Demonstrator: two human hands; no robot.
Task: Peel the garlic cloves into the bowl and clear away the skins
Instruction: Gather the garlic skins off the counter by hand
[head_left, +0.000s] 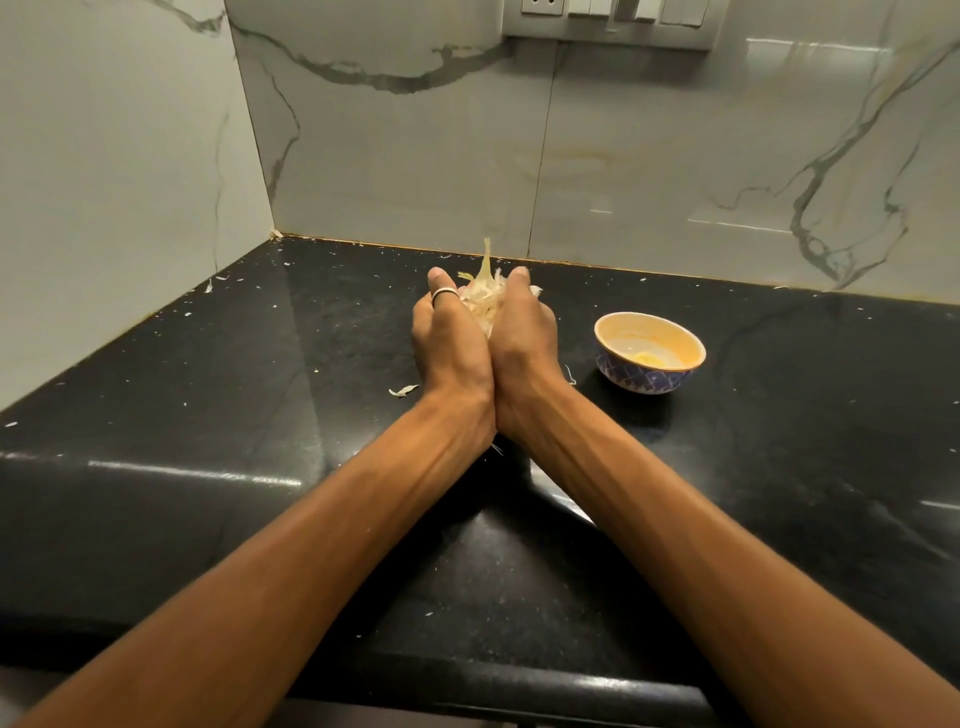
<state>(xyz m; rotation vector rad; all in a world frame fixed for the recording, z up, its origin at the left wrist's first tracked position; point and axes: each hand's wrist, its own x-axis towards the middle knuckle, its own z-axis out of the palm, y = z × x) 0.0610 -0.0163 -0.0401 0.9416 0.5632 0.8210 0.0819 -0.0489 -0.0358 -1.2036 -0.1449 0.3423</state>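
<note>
- Head view. The left hand (448, 340) and the right hand (525, 338) are pressed together at the heels and wrists above the middle of the black bench (218, 395), forming one cup.
- The fingers (438, 278) of both hands are curled inward and clasp a heap of garlic skins (485, 304) between the palms. One long pale strip stands up out of the heap, above the fingertips.
- A ring (444, 294) sits on a finger of the left hand.
- The bowl (649, 376), blue-patterned outside and yellowish inside, stands upright on the bench to the right of the right hand, near it but not touching.
- A small pale yellow shape lies at the bottom of the bowl; whether it is a peeled clove cannot be told.
- A loose skin (404, 390) lies on the bench just left of the left wrist, and a smaller flake (570, 375) lies between the right wrist and the bowl.
- Fine white specks are scattered over the bench, thickest toward the back edge and the left corner.
- Marble-veined wall tiles (415, 156) enclose the bench at the back and on the left; a switch panel (613, 21) is mounted at the top.
</note>
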